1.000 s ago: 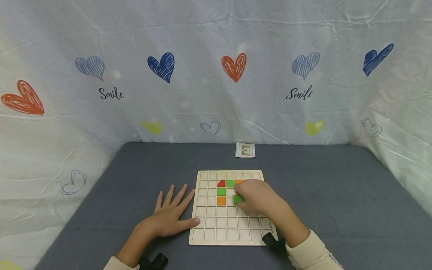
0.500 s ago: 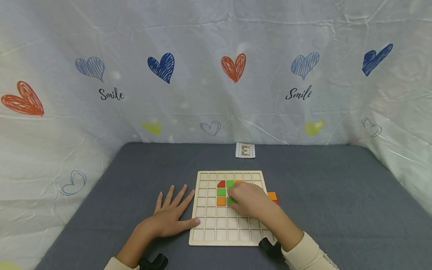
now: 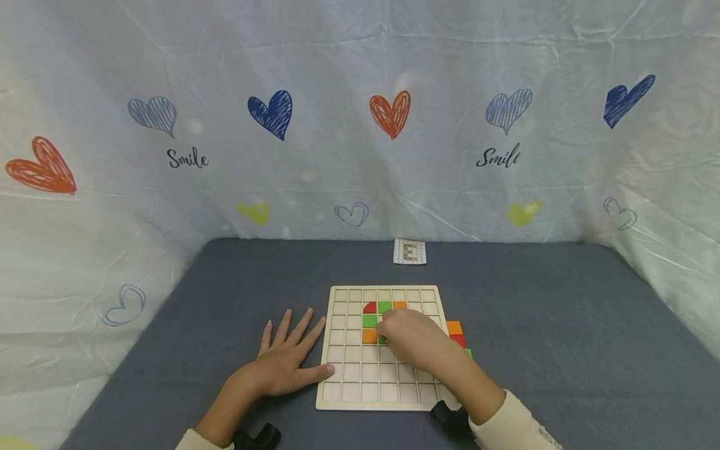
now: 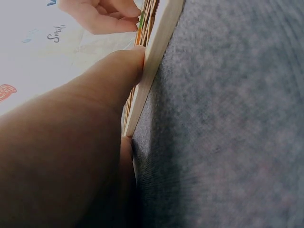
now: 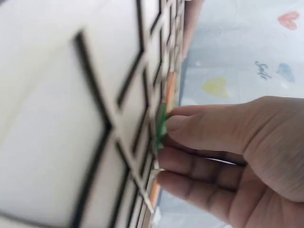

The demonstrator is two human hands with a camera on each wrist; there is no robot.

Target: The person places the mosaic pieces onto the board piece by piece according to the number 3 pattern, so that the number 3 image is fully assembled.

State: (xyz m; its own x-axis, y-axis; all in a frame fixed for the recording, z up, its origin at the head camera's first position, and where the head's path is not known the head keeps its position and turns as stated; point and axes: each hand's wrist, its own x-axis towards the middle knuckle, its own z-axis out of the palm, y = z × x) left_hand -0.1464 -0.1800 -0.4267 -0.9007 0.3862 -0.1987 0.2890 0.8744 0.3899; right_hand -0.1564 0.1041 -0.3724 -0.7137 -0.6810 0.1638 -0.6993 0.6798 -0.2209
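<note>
Left hand [image 3: 284,369] is lying flat, fingers spread, thumb on the left edge of that wooden grid board [image 3: 351,374]. Right hand [image 3: 413,339] is pinching a green tile [image 5: 161,127] down at the board, just right of an orange tile [image 3: 369,336]. Board's on the grey table [image 3: 562,350], little printed card [image 3: 409,252] past its far edge from where I'm standing.

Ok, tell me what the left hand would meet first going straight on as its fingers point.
Likely the left edge of the grid board: the left hand has its thumb on it, and the index finger slants towards it, though that fingertip's gap is hard to judge.
</note>
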